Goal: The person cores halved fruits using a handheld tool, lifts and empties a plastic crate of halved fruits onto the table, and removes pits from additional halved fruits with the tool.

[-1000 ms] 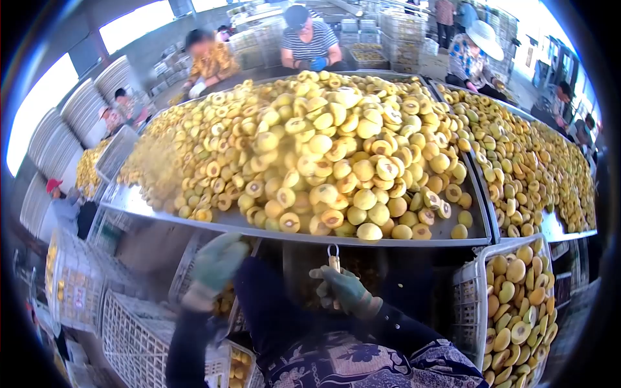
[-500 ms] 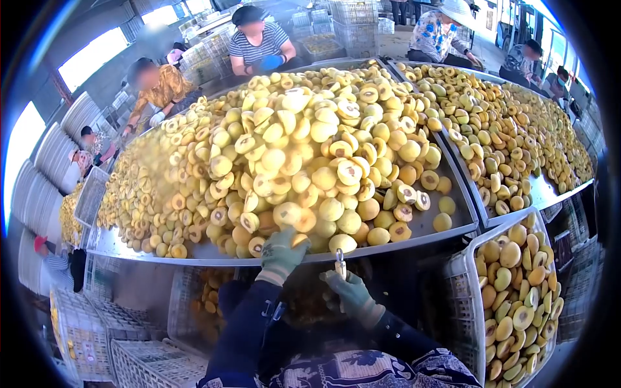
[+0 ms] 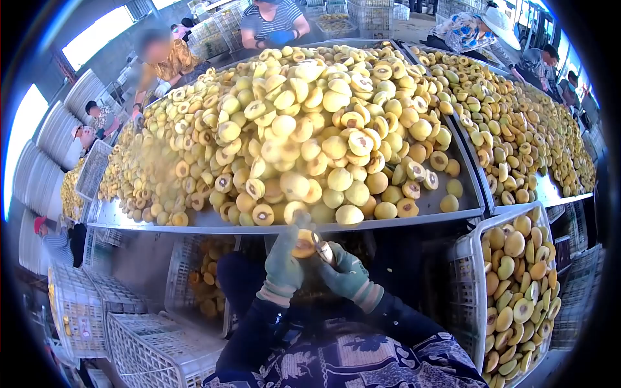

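My left hand (image 3: 283,264), in a pale green glove, holds a halved yellow fruit (image 3: 304,246), an apricot or peach, with its cut face showing. My right hand (image 3: 346,275), gloved alike, is closed around a small hand tool (image 3: 326,253) with a metal end. The tool's tip is at the right edge of the fruit; its exact shape is blurred. Both hands are close together just below the front edge of the metal table (image 3: 414,223). Beyond them rises a big heap of halved fruit (image 3: 336,97), some pieces showing brown pit hollows.
To the right stands a white crate (image 3: 475,284) full of fruit halves. Another table (image 3: 546,187) holds more fruit. Plastic crates (image 3: 155,349) are stacked at lower left, and one under the table contains fruit (image 3: 206,275). Several people sit around the tables.
My left hand has drawn back from the heap's edge with a fruit half. My right hand has brought the tool to it. The view has tilted downward.
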Demonstrator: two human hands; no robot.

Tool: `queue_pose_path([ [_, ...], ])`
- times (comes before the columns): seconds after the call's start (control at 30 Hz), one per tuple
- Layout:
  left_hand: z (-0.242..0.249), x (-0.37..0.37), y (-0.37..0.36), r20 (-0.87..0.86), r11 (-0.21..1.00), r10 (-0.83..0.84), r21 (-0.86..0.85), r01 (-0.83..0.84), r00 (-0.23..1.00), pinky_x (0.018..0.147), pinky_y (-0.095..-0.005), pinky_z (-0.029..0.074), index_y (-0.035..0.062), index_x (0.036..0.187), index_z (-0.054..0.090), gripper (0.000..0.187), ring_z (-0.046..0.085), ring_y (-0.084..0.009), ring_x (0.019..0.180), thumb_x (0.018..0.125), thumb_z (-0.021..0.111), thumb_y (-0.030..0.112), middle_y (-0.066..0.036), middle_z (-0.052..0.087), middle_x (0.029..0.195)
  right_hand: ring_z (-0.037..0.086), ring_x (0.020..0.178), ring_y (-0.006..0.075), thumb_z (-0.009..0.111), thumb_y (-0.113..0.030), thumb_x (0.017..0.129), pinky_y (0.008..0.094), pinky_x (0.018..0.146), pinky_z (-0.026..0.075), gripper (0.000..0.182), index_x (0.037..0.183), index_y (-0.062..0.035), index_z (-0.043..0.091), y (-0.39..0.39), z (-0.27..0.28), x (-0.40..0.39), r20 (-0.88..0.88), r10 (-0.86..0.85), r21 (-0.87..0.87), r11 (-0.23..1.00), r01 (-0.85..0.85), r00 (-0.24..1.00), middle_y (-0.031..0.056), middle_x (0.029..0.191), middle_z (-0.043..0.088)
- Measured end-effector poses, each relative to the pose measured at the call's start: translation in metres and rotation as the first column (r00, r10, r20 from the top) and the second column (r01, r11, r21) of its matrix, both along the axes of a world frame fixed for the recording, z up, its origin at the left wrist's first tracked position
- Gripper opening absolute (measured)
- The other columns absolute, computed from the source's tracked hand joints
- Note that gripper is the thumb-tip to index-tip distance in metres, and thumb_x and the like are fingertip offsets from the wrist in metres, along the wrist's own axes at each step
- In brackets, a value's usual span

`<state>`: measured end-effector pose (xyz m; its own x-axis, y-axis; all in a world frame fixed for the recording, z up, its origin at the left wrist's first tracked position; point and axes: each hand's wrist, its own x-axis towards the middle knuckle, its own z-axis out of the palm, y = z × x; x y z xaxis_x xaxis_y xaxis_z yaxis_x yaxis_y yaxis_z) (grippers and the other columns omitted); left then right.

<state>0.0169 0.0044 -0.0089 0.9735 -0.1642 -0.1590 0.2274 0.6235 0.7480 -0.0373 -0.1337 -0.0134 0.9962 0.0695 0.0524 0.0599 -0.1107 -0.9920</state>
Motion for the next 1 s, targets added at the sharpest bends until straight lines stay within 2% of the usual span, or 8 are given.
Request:
queue_pose_path([
  [0.2,0.009,-0.012,-0.009,0.069,0.983,0.087,0.159,-0.097,0.994,0.089,-0.0376,0.049,-0.0061,0.127,0.05,0.05,0.06,-0.027,0.098,0.098,0.049,0.035,-0.015,0.06,0.115,0.062,0.075,0.0122,0.067,-0.018,0.088,0.0285,0.069,0.051,0.031,0.114,-0.0046,0.058,0.004,0.004,-0.016,0.238,-0.102,-0.174,0.974,0.146,0.966,0.0092,0.086,0.066],
  [0.27,0.0,-0.014,-0.011,0.205,0.95,0.103,0.27,-0.158,0.973,0.087,-0.0377,0.05,-0.0064,0.125,0.051,0.051,0.06,-0.0277,0.097,0.098,0.048,0.036,-0.017,0.061,0.112,0.064,0.083,0.0248,0.061,-0.029,0.092,0.0354,0.072,0.051,0.031,0.114,-0.0072,0.057,0.0,0.016,-0.02,0.076,-0.028,-0.124,0.992,0.037,0.997,0.0123,0.092,0.065],
  [0.3,0.002,-0.015,-0.009,0.132,0.984,0.045,0.165,-0.067,0.99,0.086,-0.0377,0.051,-0.0058,0.126,0.051,0.051,0.061,-0.0275,0.097,0.097,0.049,0.037,-0.017,0.061,0.111,0.064,0.087,0.0312,0.057,-0.034,0.093,0.0388,0.074,0.05,0.033,0.114,-0.0085,0.057,-0.001,0.022,-0.02,0.0,0.018,-0.093,0.995,-0.018,1.0,0.0139,0.095,0.065],
  [0.37,0.011,-0.018,-0.004,0.007,0.993,-0.096,-0.063,0.097,0.995,0.084,-0.0378,0.052,-0.0046,0.127,0.051,0.052,0.061,-0.0272,0.095,0.097,0.049,0.038,-0.018,0.061,0.11,0.065,0.089,0.0306,0.059,-0.036,0.092,0.038,0.075,0.05,0.036,0.115,-0.0093,0.057,-0.003,0.008,-0.018,0.125,0.05,-0.189,0.982,-0.025,0.991,0.0143,0.096,0.065],
  [0.5,0.021,-0.02,-0.011,-0.125,1.0,0.011,-0.025,-0.014,0.992,0.082,-0.0369,0.053,-0.003,0.128,0.051,0.052,0.061,-0.0258,0.093,0.096,0.051,0.039,-0.016,0.061,0.11,0.065,0.091,0.0305,0.061,-0.037,0.09,0.0374,0.076,0.05,0.037,0.116,-0.0106,0.057,-0.001,-0.001,-0.018,-0.025,0.101,-0.071,0.992,-0.103,0.995,0.0137,0.098,0.065],
  [0.6,0.022,-0.023,-0.012,-0.075,0.998,0.045,0.043,-0.042,0.996,0.081,-0.0339,0.053,-0.0027,0.125,0.053,0.048,0.061,-0.0227,0.094,0.096,0.053,0.035,-0.015,0.06,0.11,0.065,0.074,0.0192,0.071,-0.028,0.086,0.0314,0.069,0.051,0.034,0.111,-0.0083,0.059,0.0,-0.002,-0.022,0.127,0.03,-0.265,0.964,0.005,0.991,0.0094,0.087,0.066],
  [0.8,0.012,-0.03,-0.021,-0.046,0.967,0.176,0.195,-0.164,0.983,0.075,-0.0329,0.056,0.0005,0.117,0.059,0.049,0.064,-0.0206,0.086,0.093,0.057,0.044,-0.01,0.064,0.104,0.066,0.079,0.0322,0.07,-0.029,0.085,0.0368,0.068,0.052,0.035,0.111,-0.0091,0.059,-0.002,0.012,-0.026,-0.085,0.095,-0.38,0.917,-0.12,0.992,0.0155,0.09,0.066],
  [1.0,0.013,-0.033,-0.022,-0.076,0.951,0.237,0.224,-0.215,0.969,0.073,-0.0335,0.057,0.0002,0.115,0.059,0.049,0.064,-0.021,0.087,0.094,0.055,0.044,-0.011,0.064,0.105,0.065,0.07,0.0325,0.067,-0.03,0.087,0.0389,0.062,0.051,0.032,0.105,-0.0057,0.058,0.0,-0.003,-0.022,-0.146,0.132,-0.219,0.962,-0.162,0.98,0.0159,0.081,0.065],
])
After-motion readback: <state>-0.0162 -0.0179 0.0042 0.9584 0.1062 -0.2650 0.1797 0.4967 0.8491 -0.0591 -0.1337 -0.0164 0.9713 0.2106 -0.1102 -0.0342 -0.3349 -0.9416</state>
